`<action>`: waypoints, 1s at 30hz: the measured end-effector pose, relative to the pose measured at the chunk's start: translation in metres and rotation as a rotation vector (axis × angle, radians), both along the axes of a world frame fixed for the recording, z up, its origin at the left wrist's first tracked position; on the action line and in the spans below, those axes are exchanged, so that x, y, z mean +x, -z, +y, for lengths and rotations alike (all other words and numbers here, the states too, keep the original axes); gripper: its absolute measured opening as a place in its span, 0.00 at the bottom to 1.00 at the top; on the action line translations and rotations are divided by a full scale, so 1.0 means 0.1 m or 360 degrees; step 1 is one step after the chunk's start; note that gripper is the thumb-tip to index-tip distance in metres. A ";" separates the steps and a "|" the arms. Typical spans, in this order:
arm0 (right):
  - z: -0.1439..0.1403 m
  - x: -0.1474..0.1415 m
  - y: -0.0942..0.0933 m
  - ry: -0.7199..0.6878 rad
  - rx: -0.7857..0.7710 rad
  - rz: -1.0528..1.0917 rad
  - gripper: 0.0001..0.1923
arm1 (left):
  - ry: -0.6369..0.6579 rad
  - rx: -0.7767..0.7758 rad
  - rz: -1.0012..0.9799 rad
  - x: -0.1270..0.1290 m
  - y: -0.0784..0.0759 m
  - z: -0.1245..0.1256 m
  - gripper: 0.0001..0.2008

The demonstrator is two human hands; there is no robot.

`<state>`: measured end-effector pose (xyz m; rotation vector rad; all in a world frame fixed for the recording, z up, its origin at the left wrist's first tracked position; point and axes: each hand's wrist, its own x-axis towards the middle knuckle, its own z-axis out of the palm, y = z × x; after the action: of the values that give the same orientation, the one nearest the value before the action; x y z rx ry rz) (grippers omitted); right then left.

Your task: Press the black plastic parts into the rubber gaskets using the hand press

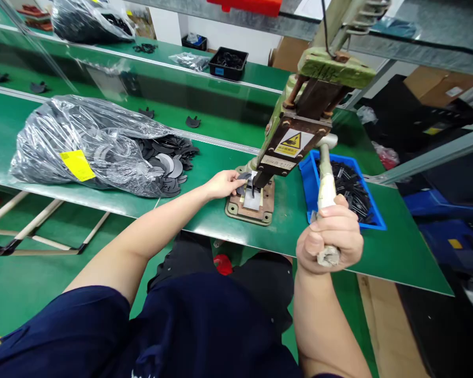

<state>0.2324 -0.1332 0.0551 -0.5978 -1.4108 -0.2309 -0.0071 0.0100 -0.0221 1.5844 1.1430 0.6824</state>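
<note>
"What's sitting left of the press (278,157)?"

"A bag (82,142) is lying on the table (287,220), parts (169,165) resting at its mouth."

"And right?"

"A bin (309,184) is holding pieces (350,189) there."

"Behind?"

"A tray (220,72) is standing on another bench (163,53)."

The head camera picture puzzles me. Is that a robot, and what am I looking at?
No robot here: a person is working with two bare hands, and the camera sits on their head, looking forward and down. The upright machine looks like a hand-worked press, standing on a green table. The right hand grips its lever; the left hand holds a dark piece over the base plate. To the left lies a clear plastic bag with dark curved parts at its open end. To the right stands a blue bin of dark, slender parts.
</note>
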 end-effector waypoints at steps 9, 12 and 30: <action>-0.02 -0.02 0.00 0.0046 -0.0033 0.0039 0.15 | 0.0015 -0.0066 -0.0075 0.08 0.13 0.10 0.15; -0.01 -0.03 0.01 0.0063 -0.0030 0.0055 0.17 | 0.0020 -0.0180 -0.0125 0.08 0.08 0.10 0.16; 0.00 -0.08 -0.01 0.0055 0.0045 0.0081 0.18 | 0.0062 -0.0502 -0.0029 0.10 -0.12 0.14 0.18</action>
<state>0.2241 -0.1330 0.0565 -0.6014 -1.3467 -0.2607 0.0031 0.0238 -0.0103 1.3265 1.1414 0.4635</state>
